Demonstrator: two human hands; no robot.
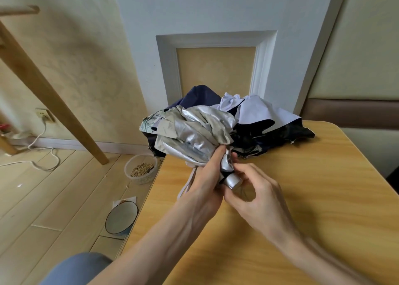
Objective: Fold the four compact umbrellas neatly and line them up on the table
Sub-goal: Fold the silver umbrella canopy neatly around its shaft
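A silver-and-beige compact umbrella [190,131] with loose, crumpled canopy is held above the wooden table [302,198]. My left hand [205,183] grips its bunched fabric near the handle end. My right hand [252,189] pinches the silver handle [232,182] and the fabric beside it. A pale wrist strap hangs below my left hand. Behind lie more unfolded umbrellas in a heap: a navy one [200,96], a lavender-and-black one [263,114] and a floral-printed one [149,120] at the left edge.
The table's left edge runs near my left forearm. On the floor to the left stand a plastic container of grain [141,170] and a dark-rimmed plate [121,216]. A slanted wooden beam [49,94] and a white cable lie farther left.
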